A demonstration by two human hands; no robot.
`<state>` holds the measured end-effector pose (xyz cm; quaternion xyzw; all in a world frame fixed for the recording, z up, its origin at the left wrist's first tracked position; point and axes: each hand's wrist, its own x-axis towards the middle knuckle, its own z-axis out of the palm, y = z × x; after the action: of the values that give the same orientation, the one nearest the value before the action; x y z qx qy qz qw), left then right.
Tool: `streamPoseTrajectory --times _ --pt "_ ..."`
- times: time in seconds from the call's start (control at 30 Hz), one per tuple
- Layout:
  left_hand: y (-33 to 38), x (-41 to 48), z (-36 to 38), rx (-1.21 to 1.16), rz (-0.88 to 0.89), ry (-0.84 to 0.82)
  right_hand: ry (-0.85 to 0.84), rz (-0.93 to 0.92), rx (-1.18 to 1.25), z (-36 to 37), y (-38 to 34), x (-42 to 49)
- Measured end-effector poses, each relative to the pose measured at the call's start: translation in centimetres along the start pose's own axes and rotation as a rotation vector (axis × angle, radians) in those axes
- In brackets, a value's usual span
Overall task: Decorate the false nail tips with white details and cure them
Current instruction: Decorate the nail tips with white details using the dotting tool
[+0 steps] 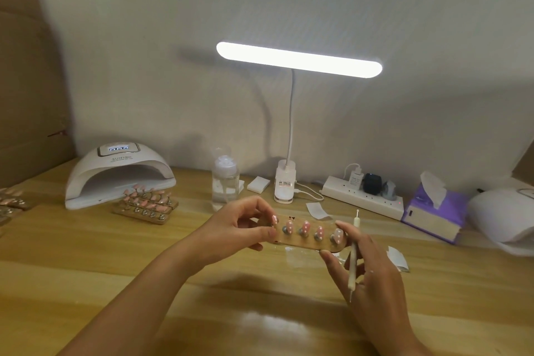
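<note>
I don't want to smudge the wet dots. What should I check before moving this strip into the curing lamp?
1. Grip on the wooden strip: the left hand pinches its left end, the right hand its right end. Ok.
2. Fingers off the nail tips: the left fingertips lie close to the leftmost one. Cannot tell.
3. White dots present: seen on four tips. Ok.
4. Dotting tool, tucked in the right hand, stands beside the strip, off the tips. Ok.
5. Curing lamp on: display lit. Ok.
6. Lamp mouth free: a stack of strips sits before its right part. Not ok.
</note>
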<state>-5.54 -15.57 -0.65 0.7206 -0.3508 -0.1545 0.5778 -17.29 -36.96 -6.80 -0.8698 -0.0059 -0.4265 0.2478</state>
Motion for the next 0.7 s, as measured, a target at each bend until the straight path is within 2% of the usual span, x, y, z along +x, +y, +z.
streamPoseTrajectory --times 0.7 --pt "-0.93 -0.08 -0.78 0.051 -0.025 0.022 -0.052 -0.012 -0.022 -0.08 -0.43 -0.28"
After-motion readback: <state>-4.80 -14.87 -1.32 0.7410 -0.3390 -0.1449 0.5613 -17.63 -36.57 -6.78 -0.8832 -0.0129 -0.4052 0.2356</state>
